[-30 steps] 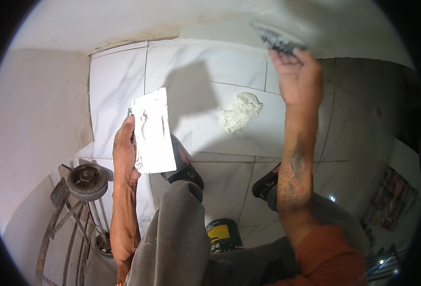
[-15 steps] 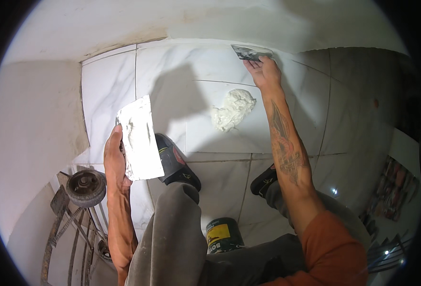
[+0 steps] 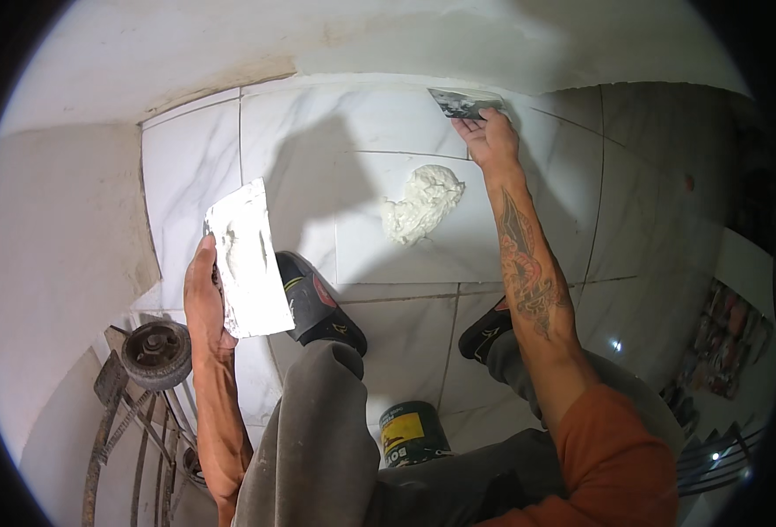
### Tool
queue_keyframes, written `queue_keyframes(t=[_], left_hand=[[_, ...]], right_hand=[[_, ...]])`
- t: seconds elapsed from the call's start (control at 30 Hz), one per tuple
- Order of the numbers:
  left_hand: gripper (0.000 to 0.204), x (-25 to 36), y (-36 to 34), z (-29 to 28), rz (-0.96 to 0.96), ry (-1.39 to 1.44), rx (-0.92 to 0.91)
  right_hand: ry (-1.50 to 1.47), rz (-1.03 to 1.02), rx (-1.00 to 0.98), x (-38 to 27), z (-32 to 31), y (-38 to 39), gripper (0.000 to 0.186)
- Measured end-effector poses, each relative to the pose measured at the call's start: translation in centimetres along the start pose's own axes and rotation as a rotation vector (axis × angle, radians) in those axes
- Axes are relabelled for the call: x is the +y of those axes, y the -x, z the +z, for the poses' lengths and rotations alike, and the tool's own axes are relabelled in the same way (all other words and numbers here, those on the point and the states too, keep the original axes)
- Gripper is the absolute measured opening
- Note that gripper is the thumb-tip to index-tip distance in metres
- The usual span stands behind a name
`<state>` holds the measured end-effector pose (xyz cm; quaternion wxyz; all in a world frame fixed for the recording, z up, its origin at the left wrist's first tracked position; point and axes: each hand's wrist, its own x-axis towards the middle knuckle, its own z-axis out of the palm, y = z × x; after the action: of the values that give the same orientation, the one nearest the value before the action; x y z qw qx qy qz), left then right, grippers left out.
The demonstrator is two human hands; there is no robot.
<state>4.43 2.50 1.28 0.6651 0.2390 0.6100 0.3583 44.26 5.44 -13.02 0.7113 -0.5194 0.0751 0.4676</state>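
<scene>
Marbled white floor tiles (image 3: 397, 342), dark-jointed, partly in shadow; nearest, grey trousers (image 3: 309, 439), knees apart, and orange sleeve (image 3: 612, 457) at lower right; between the legs, one dark round bucket (image 3: 413, 435) with yellow label, on the floor; at left, one rusty metal frame (image 3: 98, 457) with dark-tyred wheel (image 3: 156, 355), beside the side wall (image 3: 63, 211); a little farther, black sandals, left (image 3: 322, 307) and right (image 3: 480, 335), worn, set apart.

Left hand (image 3: 204, 294): closed on the left edge of one broad flat plate (image 3: 249, 268), held above the floor; face bright with glare, smeared white, partly covering the left sandal from view.

Beyond, one mound of off-white paste (image 3: 425, 200), lumpy, lying on tile between the two hands, apart from both; to its right, tattooed forearm (image 3: 533, 263), extended.

Right hand (image 3: 498, 140): gripping one wide blade (image 3: 463, 103), silver with dark patches, near the foot of the far wall (image 3: 405, 39); contact with wall impossible to tell; farthest, same wall, pale, brownish along its lower left edge.
</scene>
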Motion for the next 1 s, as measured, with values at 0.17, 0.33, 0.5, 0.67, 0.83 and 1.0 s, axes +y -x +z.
queue_keyframes(t=[0.17, 0.33, 0.5, 0.67, 0.83, 1.0], left_hand=[[0.044, -0.4, -0.2, 0.0, -0.023, 0.009, -0.010], [0.044, -0.5, -0.2, -0.3, -0.047, 0.010, -0.052], [0.042, -0.4, 0.0, 0.1, -0.031, 0.007, -0.035], [0.042, -0.5, 0.0, 0.2, -0.038, 0.008, -0.046], [0.043, -0.5, 0.4, 0.1, -0.041, 0.000, -0.044], [0.043, -0.5, 0.6, 0.3, -0.023, 0.012, -0.027]], right_hand=[[0.003, -0.004, 0.030, -0.4, -0.7, -0.3, 0.038], [0.009, 0.011, 0.021, -0.9, -1.2, -0.8, 0.038], [-0.010, 0.001, 0.041, -0.9, -2.2, -2.0, 0.042], [-0.016, -0.023, 0.051, -0.9, -1.9, -2.9, 0.043], [-0.043, -0.059, 0.055, -0.5, -1.2, -2.2, 0.044], [0.007, -0.046, -0.013, -2.7, -0.7, -2.3, 0.042]])
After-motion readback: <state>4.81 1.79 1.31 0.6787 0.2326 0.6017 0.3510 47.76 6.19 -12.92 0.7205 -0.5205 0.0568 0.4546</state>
